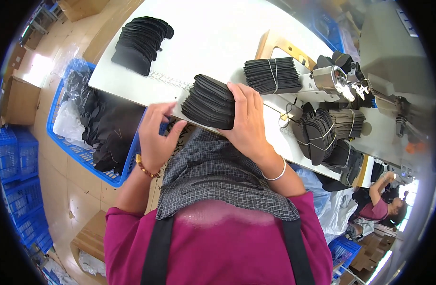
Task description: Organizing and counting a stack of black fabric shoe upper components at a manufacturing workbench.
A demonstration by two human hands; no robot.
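Note:
A stack of black fabric pieces (208,102) stands at the near edge of the white table. My right hand (249,118) grips its right side, thumb below and fingers over the top. Just left of the stack, my left hand (158,130) is raised with fingers apart, holding nothing. Farther left on the table, a fanned pile of similar black pieces (141,45) leans over. To the right of my right hand lies a black bundle (272,75) tied with a pale band.
A sewing machine (329,80) stands at the right. Nearer me are banded dark bundles (317,133). A blue basket (106,178) of black pieces and plastic sits on the left below the table edge. Another person (377,204) works at far right. Blue crates (23,209) are stacked at left.

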